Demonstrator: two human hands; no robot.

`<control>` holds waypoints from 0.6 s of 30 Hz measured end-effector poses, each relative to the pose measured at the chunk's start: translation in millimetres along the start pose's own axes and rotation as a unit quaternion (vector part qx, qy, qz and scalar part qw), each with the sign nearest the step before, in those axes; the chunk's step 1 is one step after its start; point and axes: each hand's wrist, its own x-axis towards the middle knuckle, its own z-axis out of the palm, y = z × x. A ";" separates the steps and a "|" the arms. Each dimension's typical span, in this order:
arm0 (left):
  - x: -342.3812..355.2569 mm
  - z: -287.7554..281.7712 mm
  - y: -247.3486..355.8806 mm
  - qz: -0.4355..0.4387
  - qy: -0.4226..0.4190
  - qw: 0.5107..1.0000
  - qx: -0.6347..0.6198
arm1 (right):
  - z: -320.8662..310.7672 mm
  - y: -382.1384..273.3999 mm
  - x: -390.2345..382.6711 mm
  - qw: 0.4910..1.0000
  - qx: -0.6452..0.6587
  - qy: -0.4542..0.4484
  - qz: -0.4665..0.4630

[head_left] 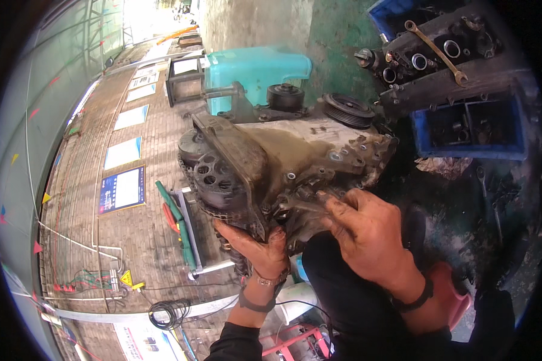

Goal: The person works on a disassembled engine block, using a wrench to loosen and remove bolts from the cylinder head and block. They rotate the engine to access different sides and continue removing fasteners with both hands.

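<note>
A greasy engine block (295, 144) fills the middle of the view, with a round sprocket (217, 180) and a chain (193, 192) at its left end. My left hand (253, 249) is wrapped round the lower edge of the end plate, thumb on one side and fingers on the other. Its fingertips are partly hidden by the block. My right hand (370, 234) is closed, thumb and forefinger pinched together against the block's near side. What lies in that pinch is too dark and blurred to tell. Ribbed and smooth black pulleys (348, 110) sit along the block's far side.
At the upper right a combination wrench (436, 51) lies on a dark engine cover, beside a blue parts crate (470, 150). More wrenches (483, 183) rest on the dirty floor. A turquoise cover (259, 69) stands behind the block. A coiled cable (168, 314) is at the lower left.
</note>
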 end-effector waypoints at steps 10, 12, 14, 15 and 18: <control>-4.6 0.4 -3.5 -0.017 0.006 0.999 -0.027 | -12.8 -36.2 -4.0 0.997 -0.052 -0.059 0.024; -3.2 0.3 -3.8 -0.014 0.004 1.000 -0.027 | -13.9 -36.6 -4.5 0.996 -0.054 -0.062 0.036; -1.4 -1.1 -4.4 -0.008 -0.003 1.000 -0.020 | -13.2 -35.3 -5.1 0.995 -0.061 -0.065 0.041; -1.3 -1.2 -4.1 -0.010 -0.003 1.000 -0.017 | -12.0 -34.3 -5.0 0.996 -0.060 -0.060 0.040; -2.8 -2.0 -2.5 -0.018 -0.003 1.000 -0.011 | -7.3 -31.6 -4.9 0.997 -0.049 -0.048 0.038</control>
